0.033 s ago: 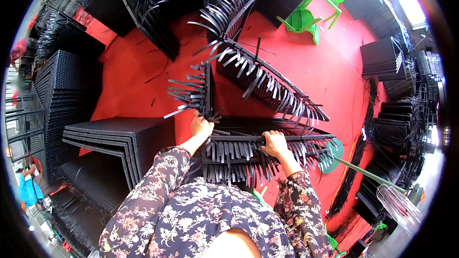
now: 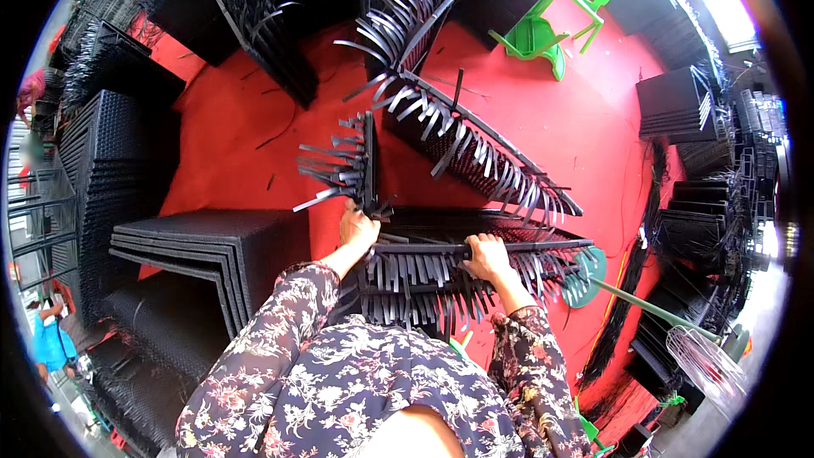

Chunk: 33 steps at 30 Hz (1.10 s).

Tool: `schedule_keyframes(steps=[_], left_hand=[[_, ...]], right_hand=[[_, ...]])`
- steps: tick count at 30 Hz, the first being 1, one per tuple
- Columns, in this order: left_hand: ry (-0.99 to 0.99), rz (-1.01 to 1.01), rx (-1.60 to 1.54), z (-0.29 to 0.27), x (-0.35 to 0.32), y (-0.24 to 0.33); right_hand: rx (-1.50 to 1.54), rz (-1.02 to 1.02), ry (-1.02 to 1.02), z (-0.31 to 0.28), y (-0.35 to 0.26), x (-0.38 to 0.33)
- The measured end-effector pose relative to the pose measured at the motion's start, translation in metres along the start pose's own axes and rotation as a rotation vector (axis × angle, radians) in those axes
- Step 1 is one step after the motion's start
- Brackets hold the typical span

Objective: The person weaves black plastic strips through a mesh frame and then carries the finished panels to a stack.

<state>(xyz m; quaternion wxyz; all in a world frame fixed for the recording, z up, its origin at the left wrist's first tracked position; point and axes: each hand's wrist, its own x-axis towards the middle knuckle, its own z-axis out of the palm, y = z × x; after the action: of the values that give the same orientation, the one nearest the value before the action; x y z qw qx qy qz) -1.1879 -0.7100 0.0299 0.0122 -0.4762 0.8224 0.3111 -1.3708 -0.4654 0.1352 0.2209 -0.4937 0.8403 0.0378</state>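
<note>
- The left hand (image 2: pixel 358 231) reaches forward from a floral sleeve (image 2: pixel 280 322), arm nearly straight, and its fingers are curled around the near corner of a black woven frame (image 2: pixel 441 242), at the foot of its upright left side.
- The right hand (image 2: pixel 485 256) sits to the right of the left, wrist bent, knuckles up, fingers wrapped over the frame's near top bar.
- The frame stands on the red floor (image 2: pixel 560 127) just in front of the person; loose black strips (image 2: pixel 415 280) hang down from the near bar between and under both hands.
- A far bar of the frame runs off diagonally to the right, with more strip ends (image 2: pixel 475 148) sticking out along it.
- The upright side by the left hand also bristles with strip ends pointing left.
- Left of the left arm lies a stack of black woven panels (image 2: pixel 203 246).
- A green chair (image 2: pixel 551 17) lies tipped over on the floor at far right.
- A fan (image 2: pixel 704 360) stands at near right.
</note>
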Motion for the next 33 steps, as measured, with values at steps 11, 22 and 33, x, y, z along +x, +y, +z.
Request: schedule_keyframes(steps=[11,22,33], left_hand=[[0.106,0.048,-0.133,-0.011,0.002,0.02],[0.222,0.714,0.006,-0.098,0.101,0.024],[0.045,0.481,-0.319,-0.047,0.142,-0.091]], right_hand=[[0.064,0.072,-0.066,-0.01,-0.001,-0.016],[0.216,-0.052,0.082,-0.019,-0.064,-0.005],[0.435,0.145,0.434,-0.061,0.014,0.039]])
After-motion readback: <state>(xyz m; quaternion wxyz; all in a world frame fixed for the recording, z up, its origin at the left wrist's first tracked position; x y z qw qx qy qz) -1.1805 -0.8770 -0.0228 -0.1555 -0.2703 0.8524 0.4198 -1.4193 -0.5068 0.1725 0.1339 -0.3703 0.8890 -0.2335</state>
